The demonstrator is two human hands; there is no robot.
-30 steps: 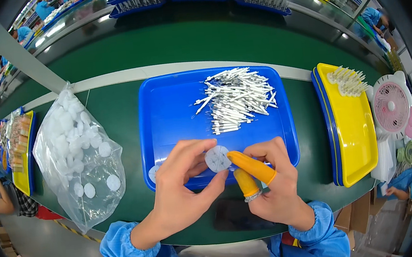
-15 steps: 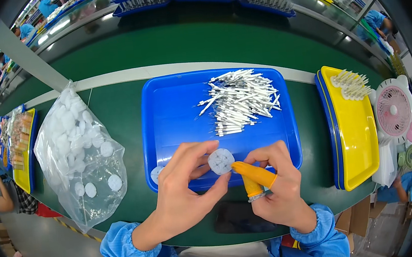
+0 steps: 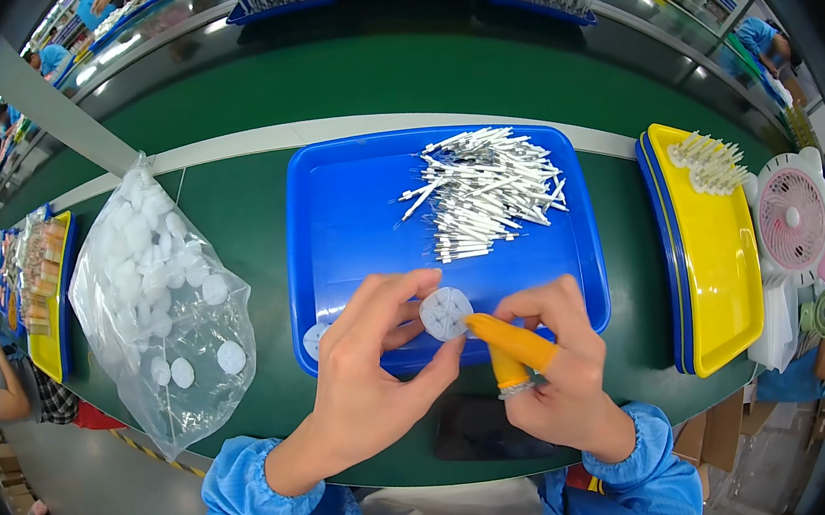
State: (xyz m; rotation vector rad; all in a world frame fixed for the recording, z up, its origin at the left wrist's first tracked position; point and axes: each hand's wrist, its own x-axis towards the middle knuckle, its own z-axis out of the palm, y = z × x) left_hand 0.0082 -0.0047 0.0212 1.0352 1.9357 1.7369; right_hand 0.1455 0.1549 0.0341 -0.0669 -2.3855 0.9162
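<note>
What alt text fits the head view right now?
Both hands pinch a white disc over a blue tray holding white sticks; the left hand grips it, the right hand wears orange finger cots. A bag of discs lies left, a yellow tray right.

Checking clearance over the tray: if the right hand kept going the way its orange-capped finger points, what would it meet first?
The right hand points its orange rubber finger cot up and to the left, already touching the small white round disc pinched by the left hand. So the disc comes first; beyond it lies the blue plastic tray.

place: factory assembly line | evidence: long green workbench (image 3: 257,213), parts trays (image 3: 348,214) (blue, yellow)
</note>
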